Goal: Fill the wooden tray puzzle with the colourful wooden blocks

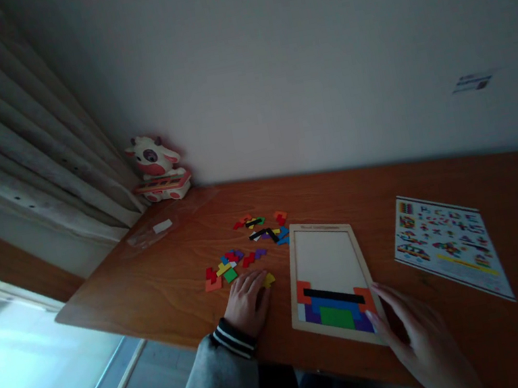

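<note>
A light wooden puzzle tray (321,226) lies on the table before me. Its near end holds fitted pieces: a green block (337,318), a long black bar (333,295), and orange, blue, purple and white ones around them. My left hand (248,299) rests palm down left of the tray, fingers stretched out, fingertips at a yellow piece (268,280); whether they press on it I cannot tell. Over the tray's near right edge my right hand (418,330) is open, thumb and forefinger apart. Its fingertips are beside an orange piece (365,299), with no piece visible in its grasp.
Several loose coloured pieces (230,275) lie scattered left of the tray. To the right is a printed pattern sheet (449,247). A toy cow with a keyboard (159,171) stands at the back left, near a clear plastic bag (146,236) and the curtain (27,128).
</note>
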Tool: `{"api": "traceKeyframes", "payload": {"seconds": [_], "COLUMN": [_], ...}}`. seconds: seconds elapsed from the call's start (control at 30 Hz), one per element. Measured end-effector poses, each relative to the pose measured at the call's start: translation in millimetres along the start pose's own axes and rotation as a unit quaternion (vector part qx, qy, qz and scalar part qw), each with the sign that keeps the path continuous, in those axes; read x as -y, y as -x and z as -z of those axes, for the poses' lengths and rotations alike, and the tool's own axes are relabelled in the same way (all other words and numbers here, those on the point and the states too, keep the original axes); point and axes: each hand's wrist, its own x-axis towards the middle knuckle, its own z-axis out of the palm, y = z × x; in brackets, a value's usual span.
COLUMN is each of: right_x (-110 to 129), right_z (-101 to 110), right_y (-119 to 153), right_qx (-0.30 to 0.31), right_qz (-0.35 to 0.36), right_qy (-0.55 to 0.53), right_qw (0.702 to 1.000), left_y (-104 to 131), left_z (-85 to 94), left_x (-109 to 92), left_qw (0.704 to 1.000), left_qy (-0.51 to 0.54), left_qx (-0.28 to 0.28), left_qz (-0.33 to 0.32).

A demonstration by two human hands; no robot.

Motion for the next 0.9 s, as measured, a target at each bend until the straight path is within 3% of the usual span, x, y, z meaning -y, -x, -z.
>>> {"api": "traceKeyframes", "payload": {"seconds": [0.13, 0.27, 0.47, 0.53, 0.67, 0.9], "right_x": [-4.5, -11.5, -19.3, -19.7, -18.9, -14.3], "right_z": [-2.1, -6.2, -9.5, -9.7, -10.0, -7.9], "right_y": [1.0, 4.2, 8.3, 7.8, 6.2, 4.5], "right_qx": [-0.003, 0.004, 0.018, 0.017, 0.010, 0.009], "right_qz": [0.003, 0.001, 0.012, 0.014, 0.011, 0.010], "right_qy": [0.000, -0.002, -0.017, -0.017, -0.011, -0.009], "right_qw": [1.000, 1.000, 1.000, 1.000, 1.000, 1.000], "left_y": [0.4, 4.7, 22.9, 28.3, 31.1, 29.2], "left_z": [0.5, 0.7, 14.2, 18.6, 20.3, 20.9], "left_x": [-4.2, 0.8, 44.9, 59.6, 71.1, 62.2], "left_qw": [1.000, 0.998, 0.963, 0.954, 0.963, 0.975], "left_qy": [0.014, -0.015, -0.135, -0.156, -0.141, -0.097], "left_qx": [0.000, -0.053, -0.151, -0.158, -0.134, -0.150], "left_qz": [-0.002, 0.027, 0.175, 0.199, 0.187, 0.134]}}
